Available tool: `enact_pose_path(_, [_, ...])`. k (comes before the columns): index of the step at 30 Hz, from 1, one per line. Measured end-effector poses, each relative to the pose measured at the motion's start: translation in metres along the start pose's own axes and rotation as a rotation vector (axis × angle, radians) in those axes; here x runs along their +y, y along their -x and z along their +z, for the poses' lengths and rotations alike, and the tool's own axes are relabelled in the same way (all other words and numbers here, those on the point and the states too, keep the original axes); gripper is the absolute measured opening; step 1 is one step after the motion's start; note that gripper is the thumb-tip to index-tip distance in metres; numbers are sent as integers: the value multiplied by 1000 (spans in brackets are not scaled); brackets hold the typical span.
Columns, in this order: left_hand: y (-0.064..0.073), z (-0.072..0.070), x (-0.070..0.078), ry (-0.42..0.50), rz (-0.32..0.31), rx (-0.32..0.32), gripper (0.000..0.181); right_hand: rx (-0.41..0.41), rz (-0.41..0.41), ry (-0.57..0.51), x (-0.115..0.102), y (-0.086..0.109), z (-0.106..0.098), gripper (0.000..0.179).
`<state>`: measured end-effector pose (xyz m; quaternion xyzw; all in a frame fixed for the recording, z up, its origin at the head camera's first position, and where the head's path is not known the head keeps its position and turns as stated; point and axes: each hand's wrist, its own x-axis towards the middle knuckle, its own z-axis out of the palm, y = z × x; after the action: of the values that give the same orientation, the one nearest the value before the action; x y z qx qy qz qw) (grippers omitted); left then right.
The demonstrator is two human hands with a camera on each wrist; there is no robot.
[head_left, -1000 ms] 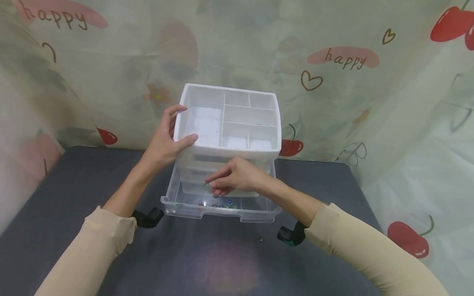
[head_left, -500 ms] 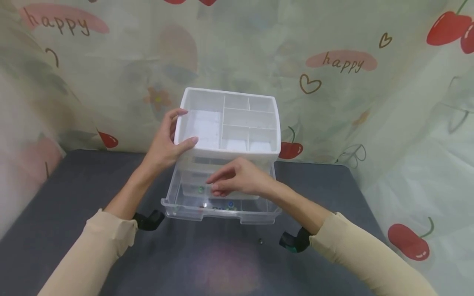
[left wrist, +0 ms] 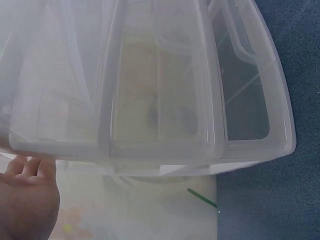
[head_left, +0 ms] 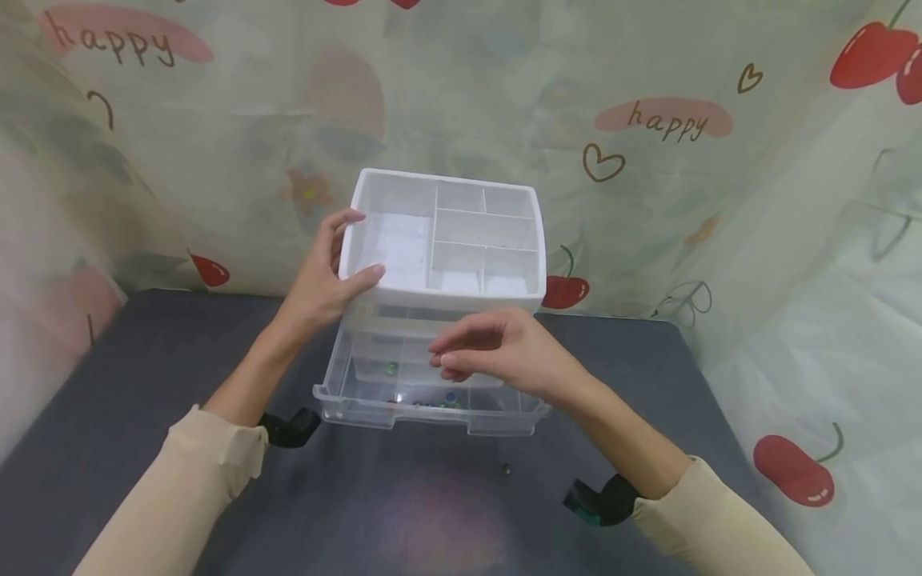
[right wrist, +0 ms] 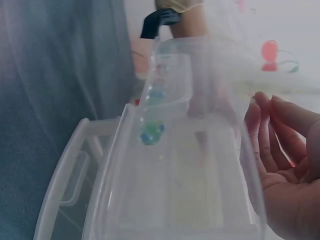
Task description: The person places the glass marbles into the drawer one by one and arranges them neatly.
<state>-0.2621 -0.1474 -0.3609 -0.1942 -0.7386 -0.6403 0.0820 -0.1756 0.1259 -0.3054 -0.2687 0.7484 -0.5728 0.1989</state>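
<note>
A plastic drawer organizer with a white compartmented top (head_left: 486, 228) stands on the table. My left hand (head_left: 320, 276) grips the left side of that top, thumb over the rim and fingers round the side. A clear drawer (head_left: 504, 426) is pulled out below it, with several marbles (head_left: 450, 398) along its front. A green marble (head_left: 391, 368) shows farther left and back in the drawer area. My right hand (head_left: 504, 352) hovers over the drawer, fingers loosely bent, nothing visible in them. In the right wrist view, marbles (right wrist: 152, 132) show through the clear plastic beside the right hand (right wrist: 285, 170).
A small marble (head_left: 507, 470) lies on the dark table (head_left: 346, 512) in front of the drawer. A printed curtain (head_left: 461, 80) hangs behind and at both sides. Each wrist carries a black mount (head_left: 598, 502).
My right hand has let go of the green marble, which now shows in the drawer area, and has drawn back to the right. The left hand keeps its grip on the top.
</note>
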Motion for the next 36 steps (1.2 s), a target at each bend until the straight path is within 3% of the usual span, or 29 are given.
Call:
enact_pose_path(6, [0,1,0,13,1,1,69,78,-15,-19,0,22,-4,17])
enact_pose_path(17, [0,-1,1,16,-5,-29,68,109,-48,-73,13,56,-6,18])
enact_pose_path(22, [1,-1,1,21,-6,-28,68,128,-58,-87,20,69,-6,17])
enact_pose_path(29, [2,-1,-2,48,-4,-12,68,154,-132,-109,30,88,-3,17])
enact_pose_path(36, [0,0,-2,28,0,-17,68,202,-140,-130,44,106,-5,20])
